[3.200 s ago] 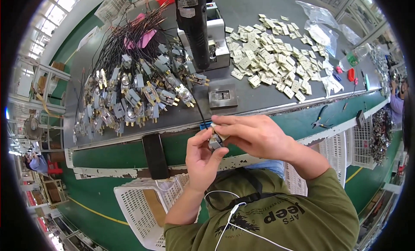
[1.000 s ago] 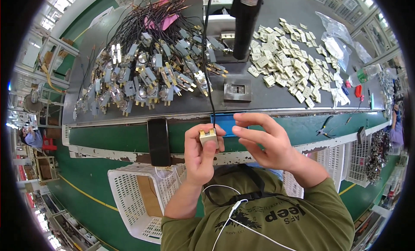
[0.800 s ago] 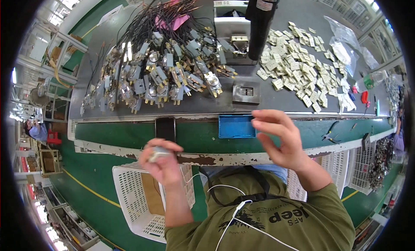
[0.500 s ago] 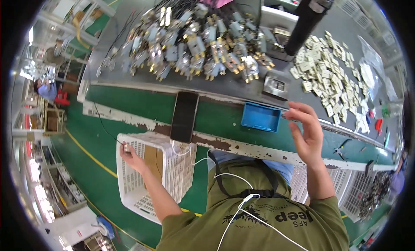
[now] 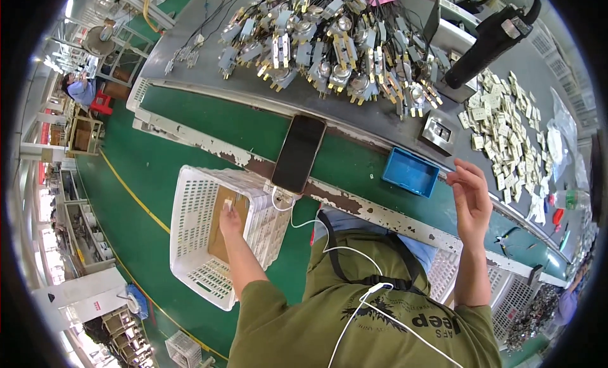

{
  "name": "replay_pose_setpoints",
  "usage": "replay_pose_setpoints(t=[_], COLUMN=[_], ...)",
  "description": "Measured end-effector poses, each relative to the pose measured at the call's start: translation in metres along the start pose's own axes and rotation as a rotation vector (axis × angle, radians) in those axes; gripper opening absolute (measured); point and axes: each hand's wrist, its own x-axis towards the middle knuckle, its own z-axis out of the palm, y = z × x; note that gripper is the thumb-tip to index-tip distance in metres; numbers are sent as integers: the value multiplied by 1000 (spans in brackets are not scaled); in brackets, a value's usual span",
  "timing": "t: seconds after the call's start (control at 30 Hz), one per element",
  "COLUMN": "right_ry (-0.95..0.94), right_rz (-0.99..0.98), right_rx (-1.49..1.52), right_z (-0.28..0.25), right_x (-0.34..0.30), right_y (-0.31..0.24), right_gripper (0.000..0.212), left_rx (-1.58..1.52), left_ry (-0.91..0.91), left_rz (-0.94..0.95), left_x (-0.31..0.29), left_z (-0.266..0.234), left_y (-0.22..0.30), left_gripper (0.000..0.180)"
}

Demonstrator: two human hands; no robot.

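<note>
My left hand [image 5: 232, 221] reaches over the mouth of a white plastic crate [image 5: 183, 203]. Its fingers are closed on a small pale block [image 5: 228, 204], mostly covered by them. A brown cardboard sheet [image 5: 220, 238] shows inside the crate below that hand. On the other side, my right hand [image 5: 474, 206] is raised at the workbench edge with fingers slightly curled and thumb apart, holding nothing. Closest to it are a blue tray [image 5: 411, 171] and a metal fixture block [image 5: 438, 132]. Beyond the fixture lies a pile of cream-coloured rectangular blocks [image 5: 503, 130].
Wired metal-and-grey assemblies [image 5: 339, 48] are heaped on the dark bench [image 5: 190, 70]. A black phone [image 5: 299, 154] with a white cable rests on the chipped rail [image 5: 354, 206]. A black cylindrical tool [image 5: 487, 48] leans over the bench. Pliers [image 5: 505, 241] lie at right.
My left hand has moved right, from the crate's outer rim to over its opening, still gripping the small block. The right hand stays raised near the bench edge. The whole view has shifted.
</note>
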Motion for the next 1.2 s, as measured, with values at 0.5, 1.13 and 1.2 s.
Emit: replay_pose_setpoints(t=[0.5,1.13,1.2], right_ry=[28,83,103], right_rz=[-18,72,15], right_rx=[46,73,6], right_z=[10,-12,-21], right_x=[8,-16,-12], right_y=[-10,2,6], right_gripper=[29,27,28], left_rx=[809,869,700], left_ry=[-692,-1177,-1202], left_rz=[1572,444,219], left_x=[-302,-373,-383], left_z=[365,466,439], left_y=[93,55,37], left_gripper=[32,42,45])
